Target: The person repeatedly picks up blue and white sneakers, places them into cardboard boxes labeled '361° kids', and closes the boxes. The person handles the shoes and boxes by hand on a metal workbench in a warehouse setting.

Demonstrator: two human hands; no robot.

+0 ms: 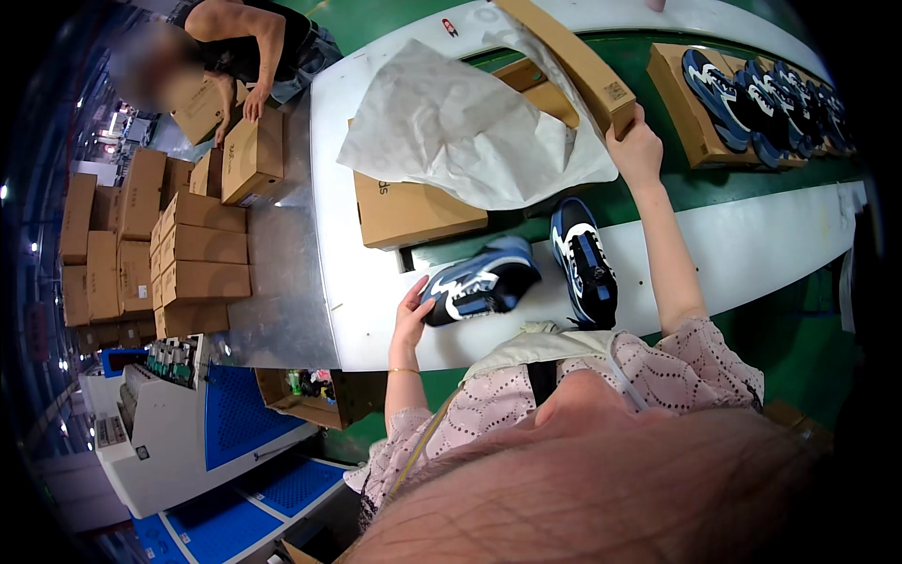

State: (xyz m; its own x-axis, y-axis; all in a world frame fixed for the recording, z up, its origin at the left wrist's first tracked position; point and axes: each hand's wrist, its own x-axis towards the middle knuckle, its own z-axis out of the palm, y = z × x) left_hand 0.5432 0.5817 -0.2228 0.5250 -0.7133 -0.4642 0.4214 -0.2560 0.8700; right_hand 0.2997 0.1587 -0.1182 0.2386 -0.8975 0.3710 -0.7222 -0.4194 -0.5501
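Observation:
My left hand (411,315) is closed on one end of a blue, black and white sneaker (481,282), which lies on its side, slightly blurred, above the white table. Beside it a matching sneaker (584,265) rests on the table with its laces up. My right hand (638,150) grips the near end of a raised brown cardboard box lid (578,70). Left of the lid, a large sheet of white tissue paper (442,122) spreads over a brown shoebox (413,214) and hides much of it.
Several sneakers (719,99) sit on brown boxes (678,108) at the far right. A small red item (449,28) lies at the table's far edge. Stacked cartons (202,258) fill the left, where another person (249,47) handles boxes. A white-and-blue machine (169,423) stands lower left.

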